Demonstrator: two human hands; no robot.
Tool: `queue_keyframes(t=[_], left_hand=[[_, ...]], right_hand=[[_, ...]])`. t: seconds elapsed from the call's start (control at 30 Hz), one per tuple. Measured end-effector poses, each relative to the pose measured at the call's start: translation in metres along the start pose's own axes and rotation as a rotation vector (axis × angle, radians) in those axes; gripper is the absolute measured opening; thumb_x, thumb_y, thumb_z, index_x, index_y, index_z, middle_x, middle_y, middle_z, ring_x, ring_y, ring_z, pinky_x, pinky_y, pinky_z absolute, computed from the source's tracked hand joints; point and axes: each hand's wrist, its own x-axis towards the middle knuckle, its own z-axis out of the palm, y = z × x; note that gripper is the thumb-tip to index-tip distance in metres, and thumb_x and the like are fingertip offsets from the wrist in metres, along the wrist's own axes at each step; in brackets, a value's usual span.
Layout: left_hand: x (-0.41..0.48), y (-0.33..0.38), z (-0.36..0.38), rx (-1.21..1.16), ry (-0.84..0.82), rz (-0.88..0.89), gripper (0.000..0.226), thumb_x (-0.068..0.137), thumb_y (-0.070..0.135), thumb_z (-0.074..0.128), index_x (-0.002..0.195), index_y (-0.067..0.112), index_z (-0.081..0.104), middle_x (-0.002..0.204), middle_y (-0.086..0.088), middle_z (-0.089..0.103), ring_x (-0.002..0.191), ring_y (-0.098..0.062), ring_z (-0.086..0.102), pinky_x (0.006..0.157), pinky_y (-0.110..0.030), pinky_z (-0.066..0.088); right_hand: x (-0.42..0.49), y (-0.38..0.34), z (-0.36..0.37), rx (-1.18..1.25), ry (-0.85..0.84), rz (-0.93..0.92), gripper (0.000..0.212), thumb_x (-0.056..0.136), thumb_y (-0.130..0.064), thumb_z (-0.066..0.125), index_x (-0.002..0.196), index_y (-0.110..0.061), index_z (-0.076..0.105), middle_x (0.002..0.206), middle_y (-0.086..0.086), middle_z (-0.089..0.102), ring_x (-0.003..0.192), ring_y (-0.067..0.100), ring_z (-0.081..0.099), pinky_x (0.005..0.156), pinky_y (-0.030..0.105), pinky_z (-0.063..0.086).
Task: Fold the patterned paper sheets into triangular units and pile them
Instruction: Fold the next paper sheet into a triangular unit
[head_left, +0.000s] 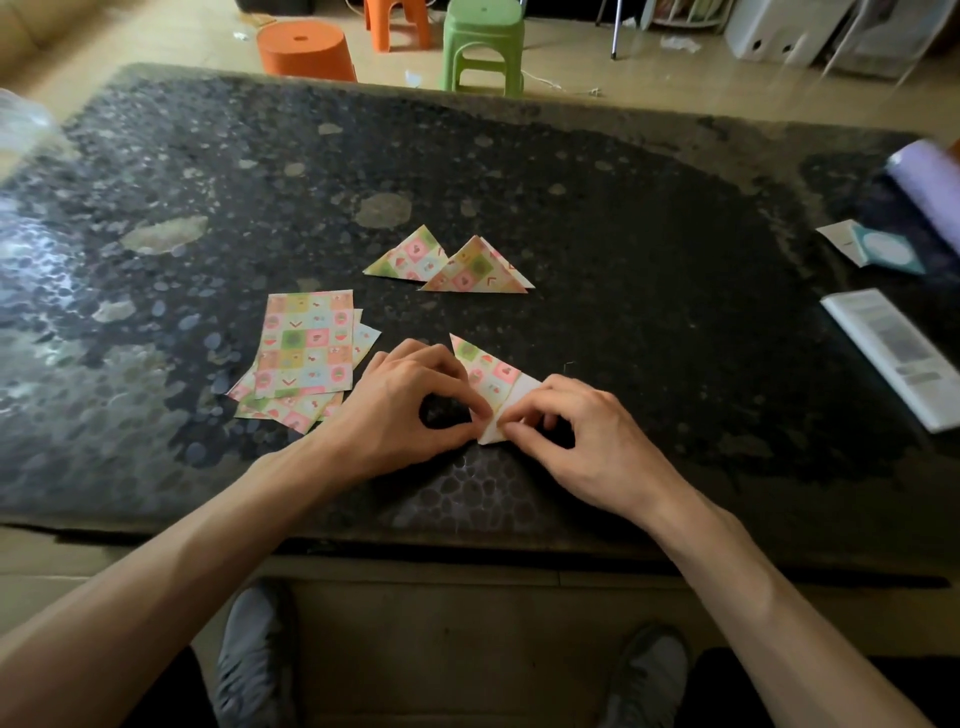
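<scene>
A partly folded patterned sheet lies on the dark stone table near its front edge, showing a white underside at its lower right. My left hand pinches its lower left edge between thumb and forefinger. My right hand pinches the white flap next to it. Left of my hands lies a loose stack of flat patterned sheets. Behind, toward the table's middle, two folded triangular units lie side by side, the right one slightly overlapping the left.
A white booklet, a teal card and a lilac roll lie at the table's right end. Beyond the far edge stand an orange tub, an orange stool and a green stool. My shoes show below.
</scene>
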Motion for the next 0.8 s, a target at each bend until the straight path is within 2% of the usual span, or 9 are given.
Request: queue_keyframes(t=[0.1, 0.3, 0.47, 0.7, 0.8], left_hand=[[-0.001, 0.001, 0.0, 0.011, 0.008, 0.024, 0.02, 0.084, 0.056, 0.069, 0.1, 0.047, 0.077, 0.11, 0.022, 0.057, 0.112, -0.006, 0.049, 0.093, -0.044, 0.046], [-0.005, 0.003, 0.006, -0.02, 0.069, -0.039, 0.03, 0.082, 0.066, 0.057, 0.097, 0.049, 0.077, 0.11, 0.025, 0.058, 0.113, 0.0, 0.049, 0.099, -0.04, 0.037], [-0.009, 0.007, 0.015, -0.004, 0.131, -0.057, 0.023, 0.082, 0.063, 0.07, 0.098, 0.048, 0.076, 0.113, 0.024, 0.057, 0.116, 0.0, 0.046, 0.099, -0.037, 0.034], [-0.007, 0.008, 0.014, -0.013, 0.129, -0.074, 0.025, 0.08, 0.064, 0.068, 0.098, 0.048, 0.075, 0.113, 0.023, 0.058, 0.115, -0.002, 0.047, 0.098, -0.04, 0.036], [-0.007, 0.008, 0.014, -0.011, 0.121, -0.079, 0.025, 0.08, 0.063, 0.068, 0.098, 0.048, 0.076, 0.113, 0.023, 0.058, 0.115, -0.002, 0.047, 0.098, -0.04, 0.036]], right_hand=[[0.002, -0.002, 0.004, 0.005, 0.051, 0.029, 0.007, 0.094, -0.04, 0.071, 0.099, -0.037, 0.075, 0.094, -0.017, 0.058, 0.091, 0.001, 0.058, 0.078, 0.024, 0.051], [0.002, -0.002, 0.013, -0.045, 0.124, 0.031, 0.007, 0.092, -0.041, 0.071, 0.094, -0.035, 0.073, 0.082, -0.018, 0.06, 0.088, 0.003, 0.056, 0.074, 0.028, 0.05], [0.005, -0.001, 0.016, -0.053, 0.14, 0.055, 0.009, 0.091, -0.044, 0.072, 0.094, -0.035, 0.072, 0.082, -0.017, 0.06, 0.085, 0.003, 0.055, 0.07, 0.024, 0.048], [0.004, -0.004, 0.021, -0.072, 0.169, 0.079, 0.009, 0.092, -0.043, 0.072, 0.094, -0.034, 0.072, 0.084, -0.017, 0.058, 0.082, 0.003, 0.054, 0.067, 0.021, 0.046], [0.003, -0.005, 0.02, -0.04, 0.195, 0.078, 0.01, 0.09, -0.041, 0.074, 0.096, -0.033, 0.071, 0.083, -0.014, 0.059, 0.08, 0.005, 0.056, 0.067, 0.025, 0.049]])
